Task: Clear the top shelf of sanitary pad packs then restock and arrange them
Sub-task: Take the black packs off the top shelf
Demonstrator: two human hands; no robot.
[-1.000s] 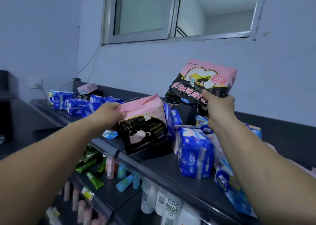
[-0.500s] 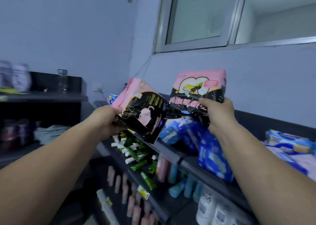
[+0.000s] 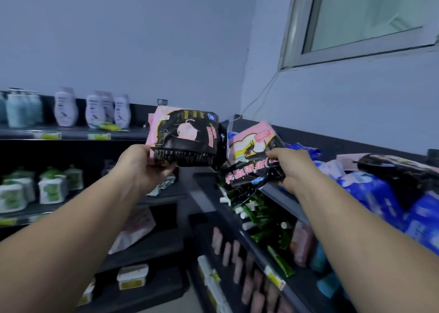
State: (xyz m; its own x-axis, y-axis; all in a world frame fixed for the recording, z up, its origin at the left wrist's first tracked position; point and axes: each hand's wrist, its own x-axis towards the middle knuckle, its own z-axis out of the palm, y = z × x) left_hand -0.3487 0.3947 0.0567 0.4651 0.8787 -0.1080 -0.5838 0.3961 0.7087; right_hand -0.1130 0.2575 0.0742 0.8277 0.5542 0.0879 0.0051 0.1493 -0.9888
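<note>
My left hand (image 3: 142, 167) grips a pink-and-black sanitary pad pack (image 3: 185, 136) by its lower left corner, held up in the air left of the top shelf (image 3: 280, 192). My right hand (image 3: 293, 167) holds a second pink-and-black pack (image 3: 251, 160) tilted down over the shelf's left end. Blue pad packs (image 3: 370, 191) and another dark pack (image 3: 399, 170) lie piled on the top shelf at the right.
Below the top shelf are green tubes (image 3: 263, 220) and pink items (image 3: 228, 248). A second dark shelving unit (image 3: 71, 135) on the left carries white bottles (image 3: 65, 108) and green-labelled packs (image 3: 52, 189). A window (image 3: 361, 18) sits above the wall.
The view has swung left, away from the top shelf. Both hands carried their packs leftward off the shelf; the right pack dropped lower and tilted.
</note>
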